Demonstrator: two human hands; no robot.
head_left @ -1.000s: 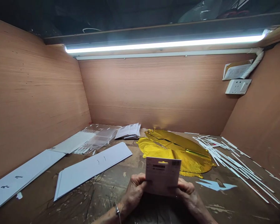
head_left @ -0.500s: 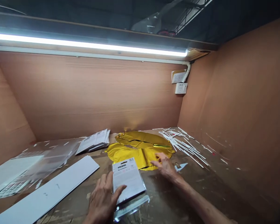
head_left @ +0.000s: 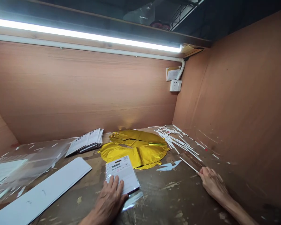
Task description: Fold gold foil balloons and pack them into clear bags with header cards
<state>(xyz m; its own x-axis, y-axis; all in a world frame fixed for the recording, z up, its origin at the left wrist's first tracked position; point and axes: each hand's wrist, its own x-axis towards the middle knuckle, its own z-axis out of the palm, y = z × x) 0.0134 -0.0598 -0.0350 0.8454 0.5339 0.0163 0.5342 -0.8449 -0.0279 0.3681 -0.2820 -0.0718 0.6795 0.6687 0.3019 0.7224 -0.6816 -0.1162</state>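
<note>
A flat clear packet with a white printed card [head_left: 124, 172] lies on the worktop, its clear flap [head_left: 133, 201] extending toward me. My left hand [head_left: 112, 195] rests on its lower left part with the fingers stretched flat. Off to the right, my right hand [head_left: 212, 181] pinches one end of a thin white stick [head_left: 189, 164], which points up and left. Gold foil balloons [head_left: 140, 153] lie spread out just behind the packet. Between balloons and stick is a pale blue cut-out piece [head_left: 170, 166].
Several white sticks [head_left: 178, 142] lie scattered at the back right. A pile of packed cards [head_left: 85, 142] stands at the back left. Long white card strips [head_left: 44, 190] and clear plastic bags [head_left: 44, 156] lie on the left. Brown board walls enclose the worktop under a tube light [head_left: 84, 34].
My right hand has moved right from the foil balloons and now holds a white stick. My left hand has shifted from the packet's left edge onto its face. The view has turned slightly right.
</note>
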